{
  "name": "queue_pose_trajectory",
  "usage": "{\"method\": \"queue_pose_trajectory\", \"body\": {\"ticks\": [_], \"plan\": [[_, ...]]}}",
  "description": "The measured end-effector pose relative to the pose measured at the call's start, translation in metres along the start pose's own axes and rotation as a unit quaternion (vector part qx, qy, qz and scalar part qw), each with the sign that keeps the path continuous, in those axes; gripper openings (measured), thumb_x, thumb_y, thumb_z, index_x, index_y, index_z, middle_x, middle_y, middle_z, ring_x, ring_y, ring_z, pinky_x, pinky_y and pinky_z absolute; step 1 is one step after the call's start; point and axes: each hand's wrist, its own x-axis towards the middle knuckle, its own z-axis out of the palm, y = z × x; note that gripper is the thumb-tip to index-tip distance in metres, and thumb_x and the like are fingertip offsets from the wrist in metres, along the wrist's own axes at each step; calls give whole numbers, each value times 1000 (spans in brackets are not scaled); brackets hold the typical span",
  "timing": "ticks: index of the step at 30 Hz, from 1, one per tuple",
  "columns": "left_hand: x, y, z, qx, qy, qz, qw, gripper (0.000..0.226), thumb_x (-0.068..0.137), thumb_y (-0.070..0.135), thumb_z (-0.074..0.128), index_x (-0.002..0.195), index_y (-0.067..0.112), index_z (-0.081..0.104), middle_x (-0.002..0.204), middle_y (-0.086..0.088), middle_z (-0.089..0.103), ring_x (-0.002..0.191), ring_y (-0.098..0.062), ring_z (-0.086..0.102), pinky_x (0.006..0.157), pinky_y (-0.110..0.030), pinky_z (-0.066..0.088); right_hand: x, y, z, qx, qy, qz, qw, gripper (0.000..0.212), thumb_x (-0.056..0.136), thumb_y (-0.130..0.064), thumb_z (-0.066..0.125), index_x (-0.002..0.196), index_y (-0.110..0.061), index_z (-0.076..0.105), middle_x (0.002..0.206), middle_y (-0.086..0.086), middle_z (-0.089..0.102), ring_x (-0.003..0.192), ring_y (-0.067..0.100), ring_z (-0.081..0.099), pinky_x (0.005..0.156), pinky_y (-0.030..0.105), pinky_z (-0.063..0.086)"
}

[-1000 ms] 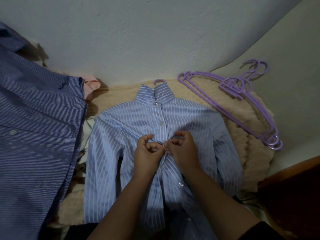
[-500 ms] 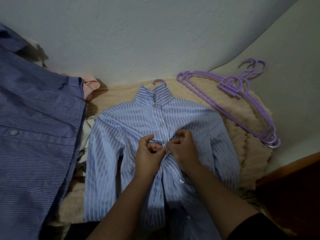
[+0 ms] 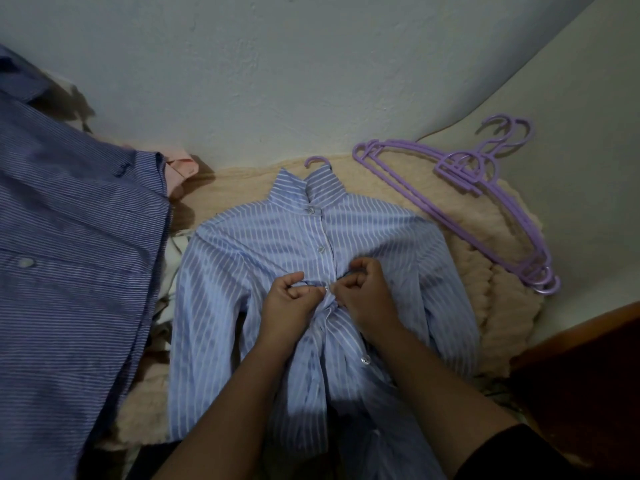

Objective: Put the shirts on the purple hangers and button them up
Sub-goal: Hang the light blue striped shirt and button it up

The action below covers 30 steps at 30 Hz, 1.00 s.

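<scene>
- Left hand [image 3: 289, 299] and right hand [image 3: 367, 294], fingers curled, pinch the light striped shirt [image 3: 270, 244] at mid-placket.
- Shirt lies on a beige fluffy blanket [image 3: 495, 306].
- Spare purple hangers [image 3: 460, 188] rest beside it.
- Grey wall [image 3: 311, 81] behind.

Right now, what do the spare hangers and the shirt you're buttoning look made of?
Spare hangers: likely moulded plastic, uniform purple with a slight sheen on thin rails. Light blue shirt: thin woven fabric, perhaps cotton, matte, creasing softly where both hands pinch it. Its buttons look glossy, probably plastic.
</scene>
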Motion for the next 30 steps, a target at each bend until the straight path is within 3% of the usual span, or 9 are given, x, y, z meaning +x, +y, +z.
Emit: {"method": "queue_pose_trajectory", "body": {"ticks": [6,13,17,24,30], "plan": [[1,4,-1,-41,-18,-28,999,27,83,-7,66,98,12,52,66,0,48,54,-5,48,55,-14,45,-4,2,2,-46,-28,-46,997,34,83,6,60,72,-25,55,71,-7,57,59,-8,53,61,6,42],[-5,2,-4,27,-23,12,999,8,84,4,69,80,11,71,73,-6,69,69,-13,63,66,-22,52,-3,3,-2,-34,-34,-14,999,29,85,3,60,70,-23,60,69,-3,61,61,8,55,60,17,48],[-4,2,-5,29,-28,6,999,6,84,6,70,82,10,75,77,-3,74,74,-10,67,70,-20,54,-2,3,-3,-28,-37,2,999,26,83,3,63,70,-20,63,65,-4,61,53,-3,54,59,17,47],[-3,3,-8,13,-42,-21,999,14,86,11,68,92,0,74,88,-15,74,83,-22,70,75,-28,56,3,6,-2,-30,-39,16,999,9,82,2,65,87,-4,71,68,-4,64,53,-7,58,61,11,48],[-2,3,-8,17,-41,-28,999,16,84,13,71,91,-1,75,87,-15,74,86,-25,70,80,-32,56,4,1,-1,-43,-8,20,999,25,79,4,64,67,-17,58,64,-2,59,51,0,55,57,18,48]]}}
